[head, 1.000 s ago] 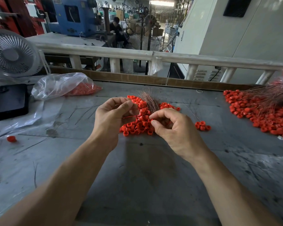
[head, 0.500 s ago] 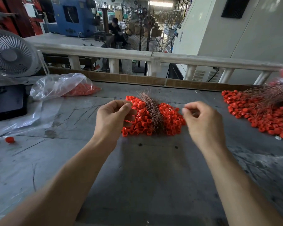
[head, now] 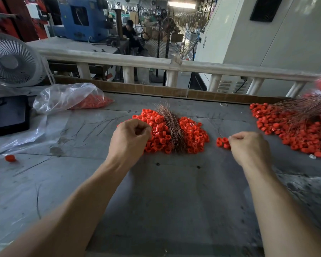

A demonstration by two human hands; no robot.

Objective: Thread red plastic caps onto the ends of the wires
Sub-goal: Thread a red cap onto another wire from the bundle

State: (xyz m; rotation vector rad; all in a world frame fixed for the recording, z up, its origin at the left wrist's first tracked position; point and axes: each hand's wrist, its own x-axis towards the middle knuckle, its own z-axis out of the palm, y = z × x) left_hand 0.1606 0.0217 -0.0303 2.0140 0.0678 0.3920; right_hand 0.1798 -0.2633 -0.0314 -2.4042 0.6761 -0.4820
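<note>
1. Resting at the left edge of the central cap pile [head: 161, 132], the left hand [head: 130, 140] has its fingers curled together into a loose fist; whether they pinch a cap or wire cannot be told.
2. Right hand [head: 248, 147], right of centre, has its fingertips drawn together beside a small cap cluster [head: 222, 142]; a thin wire seems to rise from the pinch, but it is too fine to confirm.
3. Central pile: short, hollow, cylindrical red plastic caps, glossy, heaped on the table [head: 174, 191].
4. Wire bundle [head: 171, 127]: thin coppery strands, splayed at the far end, lying across the middle of the pile.
5. Second heap [head: 289, 132], right edge of the frame: similar red caps mingled with long fine wires.
6. Table: dull grey, scratched and stained, with stray wire strands at centre left.
7. Crumpled clear plastic bag [head: 67, 97], upper left, contains more red caps.
8. Black flat tray [head: 8, 115] and round white grilled fan [head: 13, 62] at the far left.
9. Single red cap [head: 10, 158] lies alone at the lower left.
</note>
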